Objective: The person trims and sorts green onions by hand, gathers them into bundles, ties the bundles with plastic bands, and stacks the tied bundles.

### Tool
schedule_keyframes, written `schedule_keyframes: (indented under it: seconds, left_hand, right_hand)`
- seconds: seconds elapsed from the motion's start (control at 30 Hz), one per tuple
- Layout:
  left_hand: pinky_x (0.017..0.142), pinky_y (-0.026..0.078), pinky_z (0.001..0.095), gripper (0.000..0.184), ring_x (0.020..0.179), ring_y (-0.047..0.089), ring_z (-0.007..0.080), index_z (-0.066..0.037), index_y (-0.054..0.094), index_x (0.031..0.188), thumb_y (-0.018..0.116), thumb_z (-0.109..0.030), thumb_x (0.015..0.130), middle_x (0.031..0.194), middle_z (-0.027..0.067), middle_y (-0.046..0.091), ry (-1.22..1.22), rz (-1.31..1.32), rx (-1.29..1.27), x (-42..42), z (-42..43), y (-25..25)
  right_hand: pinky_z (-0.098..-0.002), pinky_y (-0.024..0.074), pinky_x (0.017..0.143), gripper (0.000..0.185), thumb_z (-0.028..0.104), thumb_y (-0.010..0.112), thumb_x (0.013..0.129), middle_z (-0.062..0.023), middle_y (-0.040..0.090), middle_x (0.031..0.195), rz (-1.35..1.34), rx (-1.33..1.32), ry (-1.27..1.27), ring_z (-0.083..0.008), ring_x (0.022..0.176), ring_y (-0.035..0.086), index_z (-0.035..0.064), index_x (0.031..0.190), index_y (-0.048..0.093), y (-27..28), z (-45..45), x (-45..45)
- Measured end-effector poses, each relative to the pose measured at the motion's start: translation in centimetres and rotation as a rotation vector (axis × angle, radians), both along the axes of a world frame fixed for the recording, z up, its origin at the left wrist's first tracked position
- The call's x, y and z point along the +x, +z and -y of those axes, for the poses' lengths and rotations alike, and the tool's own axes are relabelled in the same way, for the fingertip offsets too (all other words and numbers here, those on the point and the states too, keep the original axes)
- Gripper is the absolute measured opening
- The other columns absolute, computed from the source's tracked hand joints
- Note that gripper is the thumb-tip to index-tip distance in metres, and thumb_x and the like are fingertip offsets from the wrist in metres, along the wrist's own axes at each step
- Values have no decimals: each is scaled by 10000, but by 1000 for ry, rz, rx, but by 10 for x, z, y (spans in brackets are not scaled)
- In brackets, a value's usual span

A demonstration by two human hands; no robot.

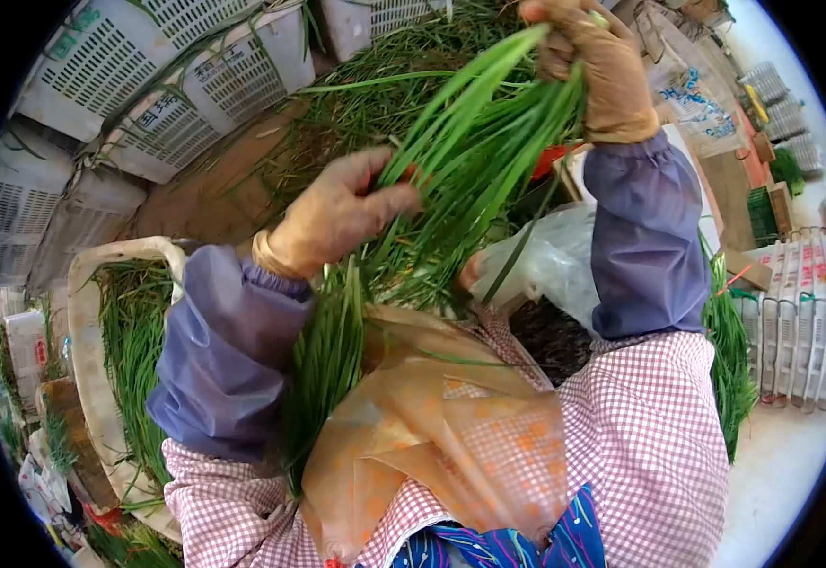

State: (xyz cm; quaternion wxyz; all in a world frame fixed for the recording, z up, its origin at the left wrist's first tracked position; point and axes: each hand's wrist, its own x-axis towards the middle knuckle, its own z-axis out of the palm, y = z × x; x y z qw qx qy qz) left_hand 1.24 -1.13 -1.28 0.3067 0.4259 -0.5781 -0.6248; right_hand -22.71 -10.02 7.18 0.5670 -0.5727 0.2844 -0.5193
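Note:
My right hand (602,71), in a tan glove, is raised at the top right and closed round one end of a bunch of chives (489,133). From it the long green leaves fan down to the left. Lower and to the left, my left hand (347,208), also gloved, has its thumb and fingers curled about the edge of the same leaves, with some fingers hidden behind them. Below my left wrist, more chives (328,350) lie against the tan plastic apron (432,417) on my lap.
White slatted crates (252,71) line the upper left. Cut leaves (394,62) litter the brown floor ahead. At my left stands a pale tub (96,369) of greens. Clear plastic (550,260) sits by my right knee. Stacked crates (801,312) stand at far right.

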Motion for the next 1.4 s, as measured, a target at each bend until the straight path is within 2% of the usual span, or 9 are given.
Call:
schedule_keyframes:
  seconds: [0.03,0.27,0.6,0.77,0.9,1.0,1.13,1.23,1.4]
  left_hand:
    - [592,404,228,256,681,512,78,-50,588,1078,605,-179,859,830,8,614,-42,53,-108,3,1,-16]
    - [722,460,421,275,852,575,357,-63,601,1004,612,-227,783,878,209,591,-271,733,-375,8,0,-13]
    - [853,445,392,418,983,562,339,-51,567,1129,678,-204,757,1073,148,596,-85,804,-820,9,-6,39]
    - [929,413,373,476,1056,544,263,-55,531,1206,681,-235,791,1124,121,588,136,419,-596,-9,-3,68]
    - [992,375,385,636,1171,472,263,-49,438,1300,718,-255,768,1252,153,506,143,43,-626,-42,1,75]
    - [1006,362,377,990,1197,450,295,-74,253,1402,826,-278,621,1273,200,476,124,201,-745,-86,-6,62]
    - [978,390,365,1017,1144,491,289,-77,227,1408,827,-254,607,1231,207,496,139,86,-458,-99,-2,38]
    - [879,460,318,729,955,593,218,-51,345,1306,746,-156,707,1044,110,612,275,-47,-562,-95,2,6]
    - [788,525,374,378,902,617,234,-8,531,1151,643,-38,792,958,98,622,142,-523,183,-43,17,-1]
  right_hand:
    - [-209,288,414,203,189,625,867,47,431,593,29,-64,-62,-49,462,377,9,958,641,-14,14,-22]
    - [-222,358,436,234,228,664,837,-17,548,650,33,-178,-405,-86,508,461,-4,854,636,3,-16,-84]
    - [-373,474,683,425,472,605,817,-19,456,774,365,-201,-200,-205,828,531,111,659,446,0,-50,-84]
    - [-324,461,526,433,488,577,831,-2,388,639,350,-251,128,-100,459,411,103,675,453,0,-48,-94]
    - [-289,436,465,401,443,570,863,-7,402,625,206,-230,60,-93,431,392,89,705,467,-1,-55,-50]
    - [-267,431,458,227,271,630,860,-66,554,719,188,-63,-225,-116,489,485,56,826,565,-5,-67,3]
    - [-243,440,468,171,156,679,820,-73,582,730,307,95,-167,-121,513,512,15,870,597,-20,-53,22]
    - [-291,490,560,253,208,622,865,-106,576,838,212,151,-134,-149,617,514,-5,992,573,-32,-48,36]
    - [-259,506,594,329,299,635,839,-90,625,893,-125,29,229,-151,716,589,33,1022,570,-8,-24,54]
